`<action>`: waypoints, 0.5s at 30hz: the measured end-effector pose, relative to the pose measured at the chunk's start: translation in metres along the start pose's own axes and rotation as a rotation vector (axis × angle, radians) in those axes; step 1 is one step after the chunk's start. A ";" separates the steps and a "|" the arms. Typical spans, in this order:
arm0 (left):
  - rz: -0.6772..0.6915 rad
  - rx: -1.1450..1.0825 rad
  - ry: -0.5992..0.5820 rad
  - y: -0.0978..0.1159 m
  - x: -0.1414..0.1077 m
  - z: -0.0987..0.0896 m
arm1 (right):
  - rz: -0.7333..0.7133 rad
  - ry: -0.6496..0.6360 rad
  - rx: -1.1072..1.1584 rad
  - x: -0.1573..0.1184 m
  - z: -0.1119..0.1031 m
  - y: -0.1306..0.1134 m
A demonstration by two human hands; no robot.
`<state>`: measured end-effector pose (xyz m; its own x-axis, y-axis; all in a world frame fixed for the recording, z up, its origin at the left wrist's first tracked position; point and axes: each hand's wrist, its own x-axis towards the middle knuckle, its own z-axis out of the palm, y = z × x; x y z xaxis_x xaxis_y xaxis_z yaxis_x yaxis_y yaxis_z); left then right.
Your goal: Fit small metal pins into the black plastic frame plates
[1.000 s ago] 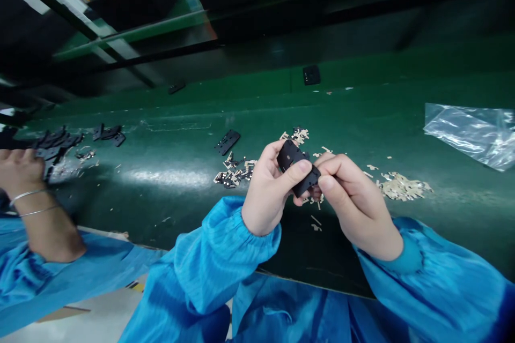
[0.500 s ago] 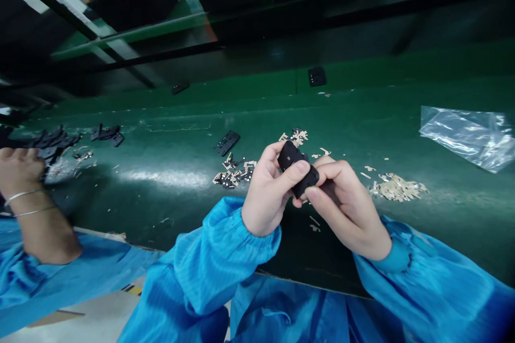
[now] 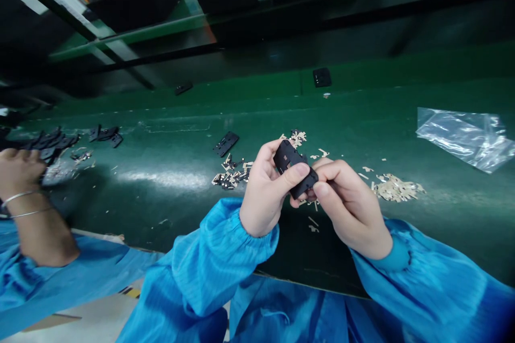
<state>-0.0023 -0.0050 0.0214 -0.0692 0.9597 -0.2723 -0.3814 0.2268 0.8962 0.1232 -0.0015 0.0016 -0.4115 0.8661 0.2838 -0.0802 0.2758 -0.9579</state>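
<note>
A flat black plastic part (image 3: 288, 159) is tilted in front of me, with my left hand (image 3: 267, 187) closed round it and the thumb pressed on its face. At the part's right edge, the thumb and fingers of my right hand (image 3: 348, 201) are pinched together; whether they grip the part or something small is hidden. Just left of my hands lies a pile of small black and silver pieces (image 3: 231, 177). Beyond them is a small heap of beige pieces (image 3: 298, 138). A larger beige pile (image 3: 398, 187) sits right of my right hand.
Another black part (image 3: 226, 143) lies left of my hands on the green table (image 3: 169, 144). Further back is one more black part (image 3: 322, 77). A clear plastic bag (image 3: 462, 134) lies at right. At far left, another person's hand (image 3: 20, 171) is beside piled black parts (image 3: 52, 142).
The part in my left hand has turned slightly, showing more of its face. My right thumb has shifted a little to the right and up along its edge.
</note>
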 end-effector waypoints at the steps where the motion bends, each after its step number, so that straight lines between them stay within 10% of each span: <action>1: 0.001 0.000 -0.003 0.000 0.000 0.000 | -0.006 -0.001 -0.004 0.000 0.000 0.000; 15: 0.374 0.384 0.089 -0.003 -0.001 -0.010 | 0.039 -0.023 -0.277 0.011 -0.007 0.004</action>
<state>-0.0106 -0.0081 0.0157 -0.2194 0.9726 0.0765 0.0478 -0.0676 0.9966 0.1251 0.0117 0.0012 -0.4304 0.8693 0.2430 0.1863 0.3490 -0.9184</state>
